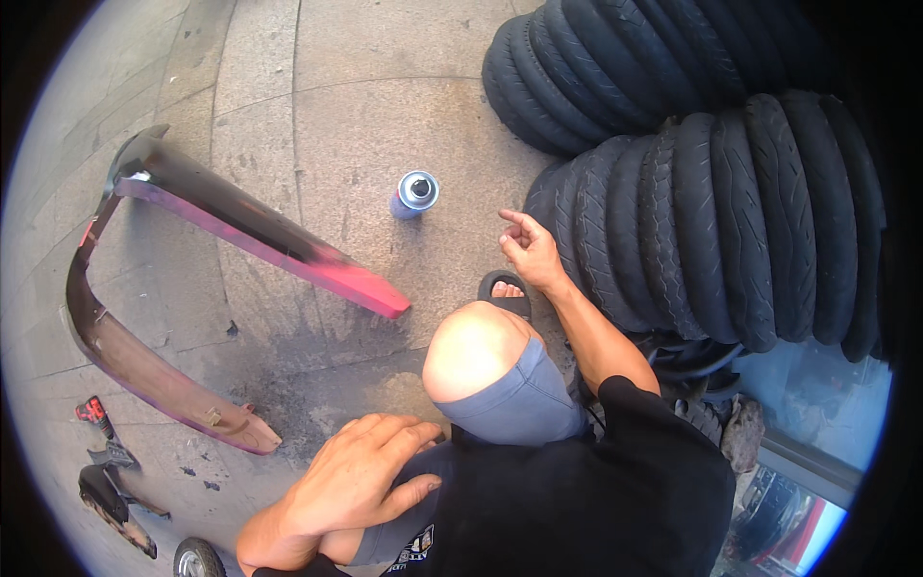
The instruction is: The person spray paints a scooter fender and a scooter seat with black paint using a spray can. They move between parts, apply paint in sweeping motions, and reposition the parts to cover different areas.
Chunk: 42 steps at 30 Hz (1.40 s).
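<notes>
My left hand lies on my left thigh, its fingers stretched out and holding nothing. Out over the ground to the right, my right hand has its index finger extended and thumb apart, with nothing visible in it. Closest to that hand, on its left, a spray can stands upright on the paving, touched by neither hand. Farther left lies a long U-shaped, bumper-like panel. Its upper arm is partly black and partly pink-red; the lower arm looks brownish with pinkish edges.
Rows of black tyres line the right side, close to my right arm. A red-and-black tool and a dark object lie at the lower left, near a small wheel. A rough stone sits beside my right side.
</notes>
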Available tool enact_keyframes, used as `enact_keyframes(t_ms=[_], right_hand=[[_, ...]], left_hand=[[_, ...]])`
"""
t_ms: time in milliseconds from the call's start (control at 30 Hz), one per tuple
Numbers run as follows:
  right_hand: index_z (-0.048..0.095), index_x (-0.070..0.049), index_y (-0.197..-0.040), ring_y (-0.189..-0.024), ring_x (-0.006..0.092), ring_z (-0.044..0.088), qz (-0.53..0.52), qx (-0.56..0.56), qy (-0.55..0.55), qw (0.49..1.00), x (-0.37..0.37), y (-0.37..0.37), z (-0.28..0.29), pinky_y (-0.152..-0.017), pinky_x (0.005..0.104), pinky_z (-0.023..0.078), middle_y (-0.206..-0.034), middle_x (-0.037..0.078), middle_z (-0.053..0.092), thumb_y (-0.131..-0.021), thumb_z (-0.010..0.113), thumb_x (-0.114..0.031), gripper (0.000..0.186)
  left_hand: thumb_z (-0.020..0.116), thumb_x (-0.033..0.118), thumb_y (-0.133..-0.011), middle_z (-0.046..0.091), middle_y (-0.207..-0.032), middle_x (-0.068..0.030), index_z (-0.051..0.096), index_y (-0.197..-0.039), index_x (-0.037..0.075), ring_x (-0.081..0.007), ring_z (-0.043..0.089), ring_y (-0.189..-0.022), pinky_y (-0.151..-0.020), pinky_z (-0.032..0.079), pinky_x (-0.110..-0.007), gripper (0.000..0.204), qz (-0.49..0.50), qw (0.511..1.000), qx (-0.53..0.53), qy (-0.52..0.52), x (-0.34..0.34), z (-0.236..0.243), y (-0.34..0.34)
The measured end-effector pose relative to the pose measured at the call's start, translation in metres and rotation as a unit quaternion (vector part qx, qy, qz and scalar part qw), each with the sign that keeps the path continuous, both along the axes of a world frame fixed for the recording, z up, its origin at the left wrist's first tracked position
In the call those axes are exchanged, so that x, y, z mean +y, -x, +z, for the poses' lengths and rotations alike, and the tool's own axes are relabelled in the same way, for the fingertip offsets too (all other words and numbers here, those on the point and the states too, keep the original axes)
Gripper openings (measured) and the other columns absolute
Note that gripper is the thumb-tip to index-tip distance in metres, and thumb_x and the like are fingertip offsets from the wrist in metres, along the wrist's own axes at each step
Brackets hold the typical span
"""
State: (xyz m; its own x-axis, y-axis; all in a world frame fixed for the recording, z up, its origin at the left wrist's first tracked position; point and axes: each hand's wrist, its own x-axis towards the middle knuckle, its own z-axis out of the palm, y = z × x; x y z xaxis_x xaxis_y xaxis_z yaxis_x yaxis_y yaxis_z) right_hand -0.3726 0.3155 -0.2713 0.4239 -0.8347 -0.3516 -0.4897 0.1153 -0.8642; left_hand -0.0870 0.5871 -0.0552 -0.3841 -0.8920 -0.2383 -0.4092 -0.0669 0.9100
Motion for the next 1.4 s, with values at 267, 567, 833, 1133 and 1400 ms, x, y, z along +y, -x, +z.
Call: enact_keyframes(t_ms=[267,567,833,1133,1400], right_hand=[[0.032,-0.010,-0.160,-0.135,0.0355,0.053,0.086,-0.067,0.177,0.978,-0.029,-0.118,-0.101,-0.111,0.0472,0.045,-0.146,0.023,0.052,-0.066,0.094,-0.022,0.113],[0.033,-0.012,-0.151,-0.110,0.0252,0.069,0.080,-0.208,0.100,0.970,-0.042,-0.146,-0.082,-0.099,0.0398,0.055,-0.118,0.013,0.068,-0.074,0.089,-0.015,0.095],[0.027,-0.027,-0.157,-0.108,0.0239,0.068,0.167,-0.397,0.103,0.897,-0.061,-0.137,-0.043,-0.093,0.0426,0.059,-0.123,0.013,0.065,-0.081,0.086,-0.011,0.097],[0.034,-0.019,-0.152,-0.105,0.0227,0.069,0.066,-0.438,0.055,0.895,-0.079,-0.135,-0.011,-0.090,0.0395,0.060,-0.119,0.013,0.066,-0.080,0.086,-0.014,0.089],[0.039,-0.018,-0.150,-0.102,0.0216,0.069,0.031,-0.404,-0.013,0.914,-0.063,-0.141,-0.023,-0.086,0.0387,0.061,-0.120,0.012,0.064,-0.077,0.089,-0.011,0.089]], left_hand=[[0.072,0.033,-0.091,0.066,-0.124,-0.0178,0.058,-0.135,0.005,-0.0382,0.064,-0.114,-0.097,0.051,-0.047,0.054,0.029,0.996,-0.064,-0.046,-0.002,-0.010,0.014],[0.069,0.028,-0.091,0.069,-0.122,-0.0224,0.063,-0.127,-0.001,-0.0388,0.067,-0.113,-0.096,0.052,-0.048,0.047,0.064,0.971,-0.106,-0.204,-0.010,-0.052,0.018],[0.071,0.028,-0.095,0.076,-0.104,-0.0180,0.068,-0.119,0.001,-0.0298,0.074,-0.097,-0.087,0.056,-0.041,0.037,0.179,0.913,-0.090,-0.354,-0.012,-0.096,0.006],[0.073,0.024,-0.096,0.075,-0.103,-0.0136,0.067,-0.119,-0.001,-0.0202,0.071,-0.093,-0.084,0.056,-0.036,0.034,0.213,0.901,-0.116,-0.359,0.002,-0.109,0.001],[0.072,0.020,-0.097,0.070,-0.103,-0.0063,0.064,-0.124,-0.002,-0.0134,0.066,-0.088,-0.077,0.054,-0.028,0.035,0.395,0.818,-0.033,-0.416,0.002,-0.166,0.017]])
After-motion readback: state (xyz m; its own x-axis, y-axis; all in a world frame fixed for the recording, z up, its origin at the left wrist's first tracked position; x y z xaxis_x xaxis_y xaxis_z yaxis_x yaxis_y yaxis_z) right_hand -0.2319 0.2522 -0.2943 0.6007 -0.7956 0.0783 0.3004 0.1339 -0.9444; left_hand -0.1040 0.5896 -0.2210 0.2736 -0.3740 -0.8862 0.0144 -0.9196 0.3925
